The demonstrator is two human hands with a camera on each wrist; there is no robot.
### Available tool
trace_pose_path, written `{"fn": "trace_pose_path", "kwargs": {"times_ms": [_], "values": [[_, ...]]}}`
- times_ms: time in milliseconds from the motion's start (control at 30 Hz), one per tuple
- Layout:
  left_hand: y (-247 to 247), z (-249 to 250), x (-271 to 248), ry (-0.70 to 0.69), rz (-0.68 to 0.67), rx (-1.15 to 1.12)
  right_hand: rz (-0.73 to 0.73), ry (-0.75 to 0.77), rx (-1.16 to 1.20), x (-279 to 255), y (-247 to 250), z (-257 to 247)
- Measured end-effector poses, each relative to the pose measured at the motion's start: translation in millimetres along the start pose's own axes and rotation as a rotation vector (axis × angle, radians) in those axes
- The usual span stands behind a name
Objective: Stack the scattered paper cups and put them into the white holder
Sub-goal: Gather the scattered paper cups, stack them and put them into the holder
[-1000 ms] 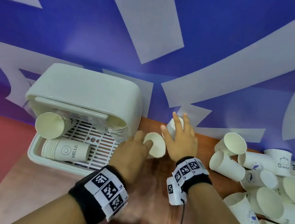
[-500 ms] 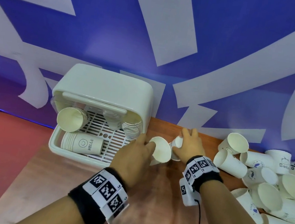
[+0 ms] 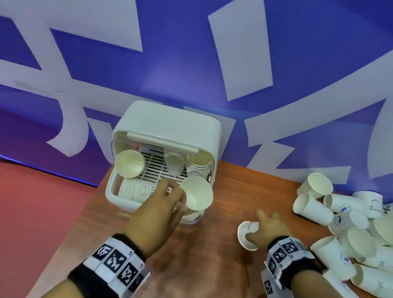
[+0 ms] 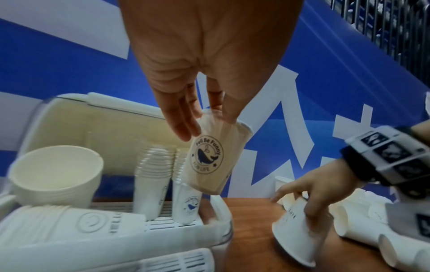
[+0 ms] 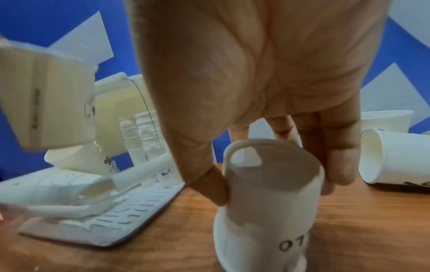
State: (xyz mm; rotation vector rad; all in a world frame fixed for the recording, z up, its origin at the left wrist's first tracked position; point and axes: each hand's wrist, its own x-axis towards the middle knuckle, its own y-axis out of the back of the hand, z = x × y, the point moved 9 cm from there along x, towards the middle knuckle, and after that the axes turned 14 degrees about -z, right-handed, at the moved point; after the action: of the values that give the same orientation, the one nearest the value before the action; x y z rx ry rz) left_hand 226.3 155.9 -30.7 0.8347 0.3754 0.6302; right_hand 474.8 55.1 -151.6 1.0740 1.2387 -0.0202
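Observation:
My left hand (image 3: 178,197) pinches a white paper cup with a whale print (image 3: 196,196) (image 4: 207,156). It hangs tilted above the front right corner of the white holder (image 3: 168,124) (image 4: 81,128). Inside the holder stand two upright stacks of cups (image 4: 152,184); one stack (image 3: 134,189) lies on the grid and another (image 3: 128,167) leans over it. My right hand (image 3: 257,229) (image 5: 274,184) grips a "HELLO" cup (image 3: 247,234) (image 5: 272,198) mouth down and tilted at the wooden table (image 3: 212,264), right of the holder.
Several loose cups (image 3: 367,238) lie heaped along the table's right side, one (image 5: 395,156) just right of my right hand. A blue and white banner (image 3: 202,61) rises behind the table. Red floor (image 3: 5,210) lies beyond the table's left edge.
My hands have parted. The left carried its cup leftward to above the holder's right front corner. The right drew its cup back toward me and down to the table.

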Motion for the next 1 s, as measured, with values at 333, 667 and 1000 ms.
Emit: {"fn": "trace_pose_path", "kwargs": {"times_ms": [333, 667, 1000], "values": [[21.5, -42.0, -10.5, 0.036, 0.001, 0.022, 0.082, 0.113, 0.209, -42.8, -9.7, -25.2], [25.7, -49.5, -8.9, 0.112, -0.038, 0.091, 0.066, 0.163, 0.304, -49.1, -31.1, -49.7], [25.7, -47.6, -3.7, 0.108, -0.059, 0.110, -0.191, 0.060, -0.012, -34.5, -72.1, -61.7]]}}
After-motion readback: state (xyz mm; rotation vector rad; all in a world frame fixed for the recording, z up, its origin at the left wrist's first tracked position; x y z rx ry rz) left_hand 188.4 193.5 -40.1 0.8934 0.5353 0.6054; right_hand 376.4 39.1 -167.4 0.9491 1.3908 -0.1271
